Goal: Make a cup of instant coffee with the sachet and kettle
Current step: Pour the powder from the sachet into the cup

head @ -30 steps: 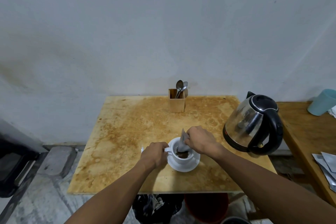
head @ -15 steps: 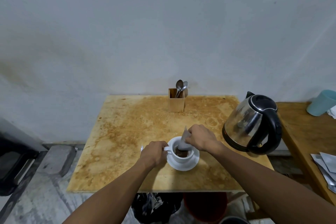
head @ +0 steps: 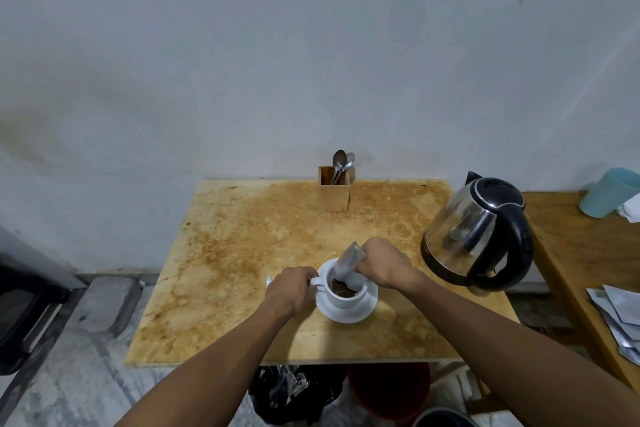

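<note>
A white cup (head: 346, 300) stands on a white saucer (head: 360, 314) near the front of the stained wooden table (head: 242, 253). Brown coffee powder lies inside the cup. My left hand (head: 289, 291) grips the cup's handle. My right hand (head: 381, 263) holds a silver sachet (head: 348, 263) tilted mouth-down into the cup. A steel kettle (head: 474, 236) with a black handle stands on the table's right edge, apart from both hands.
A wooden holder (head: 334, 192) with spoons sits at the table's back edge by the wall. A second table at right carries a teal cup (head: 609, 192) and silver sachets (head: 620, 315). A black bag (head: 294, 395) and red bucket (head: 388, 388) sit below.
The right hand has lifted slightly and tipped the sachet steeper over the cup. The left hand stays on the handle.
</note>
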